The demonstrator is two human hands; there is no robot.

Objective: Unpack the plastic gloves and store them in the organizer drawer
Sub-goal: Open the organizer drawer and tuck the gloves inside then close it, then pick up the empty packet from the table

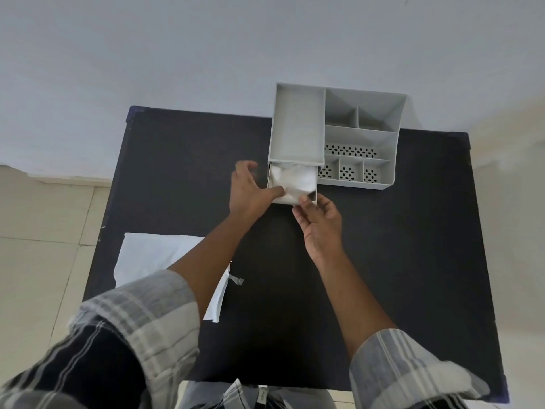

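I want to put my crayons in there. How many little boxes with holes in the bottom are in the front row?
3, side by side along the organizer's front edge, right of the open drawer: left, middle, right. The left one is partly hidden.

The person is wearing a plaid shirt in grey, off-white and black, with both sleeves rolled up, leaving the forearms bare. The left sleeve (124, 335) is showing wide black blocks crossed by pale stripes, while the right sleeve (404, 367) is showing light grey with white bands. Both hands, left hand (250, 190) and right hand (320, 224), are bare.
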